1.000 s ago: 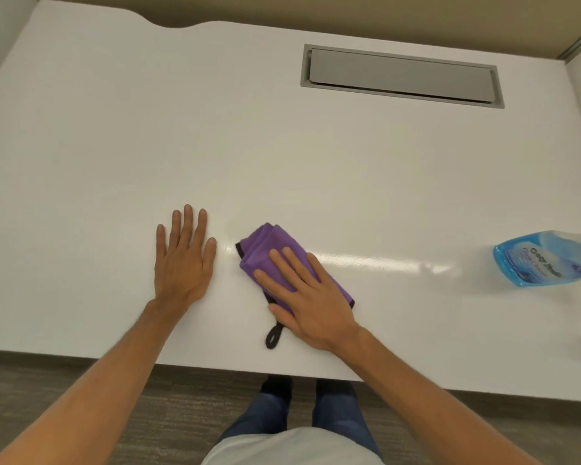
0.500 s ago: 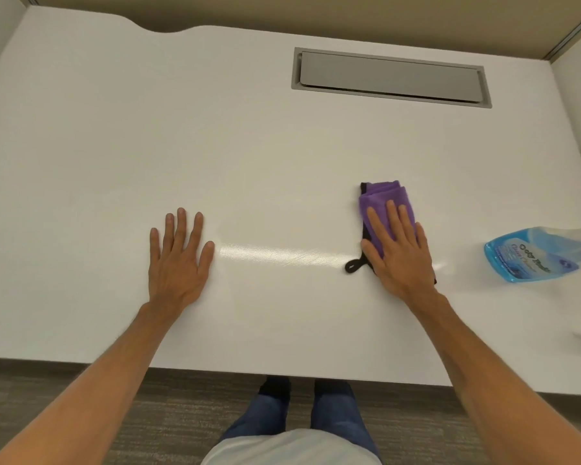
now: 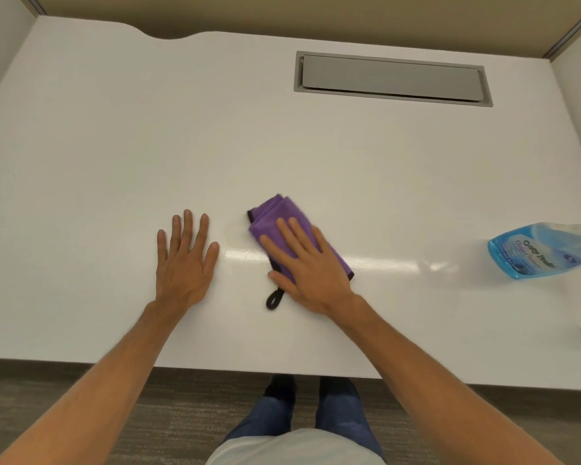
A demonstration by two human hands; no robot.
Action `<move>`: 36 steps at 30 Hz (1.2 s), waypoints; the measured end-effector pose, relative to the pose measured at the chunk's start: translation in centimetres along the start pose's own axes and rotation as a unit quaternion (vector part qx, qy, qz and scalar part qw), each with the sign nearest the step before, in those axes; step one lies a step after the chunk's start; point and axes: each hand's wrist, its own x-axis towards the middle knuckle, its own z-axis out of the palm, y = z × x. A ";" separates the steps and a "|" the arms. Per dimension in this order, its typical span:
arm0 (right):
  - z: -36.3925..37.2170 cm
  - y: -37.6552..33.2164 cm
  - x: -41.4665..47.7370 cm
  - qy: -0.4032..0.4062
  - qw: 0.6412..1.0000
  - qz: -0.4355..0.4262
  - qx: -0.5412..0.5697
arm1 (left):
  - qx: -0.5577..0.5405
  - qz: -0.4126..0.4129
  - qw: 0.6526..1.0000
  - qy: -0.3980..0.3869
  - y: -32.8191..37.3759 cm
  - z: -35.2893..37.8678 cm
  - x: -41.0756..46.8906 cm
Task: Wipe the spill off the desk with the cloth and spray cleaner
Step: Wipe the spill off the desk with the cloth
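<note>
My right hand (image 3: 311, 266) lies flat, fingers spread, pressing the folded purple cloth (image 3: 284, 218) onto the white worktop (image 3: 114, 146); nothing gripped, only pinned under the palm. Left hand (image 3: 185, 260) flat and open just beside it, bracing, holding nothing. Cloth's black hang loop (image 3: 274, 301) trails toward the near edge. Spray cleaner (image 3: 537, 251) lies on its side well apart to my right. A glossy streak (image 3: 383, 263) runs between cloth and bottle; whether it is wet film or glare, cannot tell.

Risks: palm-only pressure may let the cloth slip or unfold mid-stroke. A wide sweep rightward could knock the bottle. Residue may smear rather than lift.
</note>
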 end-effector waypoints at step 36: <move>-7.6 3.2 -11.2 -0.025 0.932 0.292 0.214 | -0.130 0.205 0.960 -0.139 16.6 -3.8 2.3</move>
